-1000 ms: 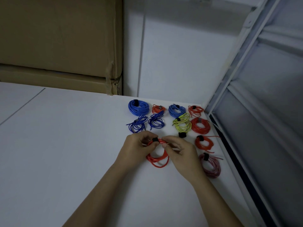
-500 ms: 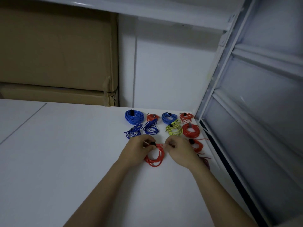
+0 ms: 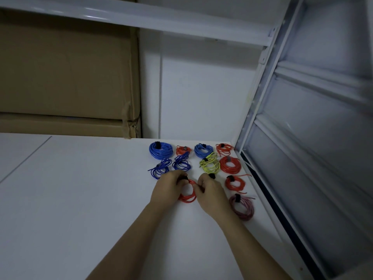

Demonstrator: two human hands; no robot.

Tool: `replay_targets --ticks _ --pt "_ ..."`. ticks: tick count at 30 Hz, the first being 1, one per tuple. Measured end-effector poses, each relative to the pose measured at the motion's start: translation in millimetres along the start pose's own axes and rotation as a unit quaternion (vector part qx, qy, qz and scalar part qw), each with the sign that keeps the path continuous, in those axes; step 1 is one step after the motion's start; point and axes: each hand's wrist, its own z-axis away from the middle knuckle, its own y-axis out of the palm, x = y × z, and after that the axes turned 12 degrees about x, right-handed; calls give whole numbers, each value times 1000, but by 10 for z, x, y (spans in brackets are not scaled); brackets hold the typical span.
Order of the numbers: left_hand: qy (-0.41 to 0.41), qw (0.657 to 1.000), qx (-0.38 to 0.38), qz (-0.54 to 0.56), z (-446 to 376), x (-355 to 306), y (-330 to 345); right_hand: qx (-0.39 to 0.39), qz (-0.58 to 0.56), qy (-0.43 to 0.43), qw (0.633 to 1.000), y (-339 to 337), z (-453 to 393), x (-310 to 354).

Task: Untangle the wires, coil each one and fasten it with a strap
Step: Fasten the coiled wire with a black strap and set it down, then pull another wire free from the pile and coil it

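- Big white table [image 3: 80, 199] takes up the whole lower half, with cardboard boxes [image 3: 66, 77] stacked behind it at about 10 o'clock and a white metal shelf frame [image 3: 260, 93] running up at 1 to 2 o'clock.
- Finished coils sit in a loose grid at 12 o'clock from the hands: fat blue coil [image 3: 160, 149] far back left, two dark blue bundles [image 3: 171, 165] just in front of it, a yellow-green coil [image 3: 209, 164] in the middle, and a red coil [image 3: 230, 164] right beside that.
- Over at 3 o'clock from the hands there's a smaller red coil [image 3: 235, 183], and a pinkish coil [image 3: 242, 206] nearer at 4 o'clock, both strapped in black.
- Left hand [image 3: 167, 189] has its fingers curled in, gripping the 11 o'clock side of the red wire coil [image 3: 187, 196] right where the black strap [image 3: 182, 178] sits.
- Right hand [image 3: 211, 194] is curled too, pinching the coil's 2 o'clock edge.
- That coil lies on the table between both hands, pretty much dead centre.
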Motion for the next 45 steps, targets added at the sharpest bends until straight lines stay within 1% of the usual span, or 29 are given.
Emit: replay_targets --ticks 3,5,9,13,15,19,22,26,34,36,38,42,45 --pt "-2 999 1 -33 -25 -13 22 -31 -63 34 997 22 -58 1" --pt "-2 999 9 -50 -30 -15 12 -36 -78 57 995 32 -99 9" --pt "38 998 15 -48 1 12 -45 -51 -101 74 991 58 -143 7" --pt "80 991 77 -70 54 48 -109 -47 -130 69 988 56 -118 -35" --pt "71 990 94 -80 52 51 -109 -41 -123 67 989 36 -100 -62" --pt "38 991 99 -76 38 41 -110 -54 -75 41 995 -14 -79 -91" --pt "28 991 110 -68 49 10 -124 -51 -81 31 995 -61 -51 -71" --pt "28 990 123 -68 72 -39 -153 -40 -96 41 994 -132 3 -77" --pt "24 989 119 -87 85 -139 -183 -32 -103 52 993 -295 38 -177" --pt "22 989 111 -90 94 -178 -188 -29 -95 45 994 -323 42 -182" --pt "17 992 85 -96 109 -205 -203 -29 -82 27 996 -338 40 -153" --pt "-24 990 -20 -136 213 -226 -348 -37 -5 -46 998 -300 -13 39" --pt "-71 972 -95 -203 399 -137 -589 -45 51 -121 990 -153 -122 290"
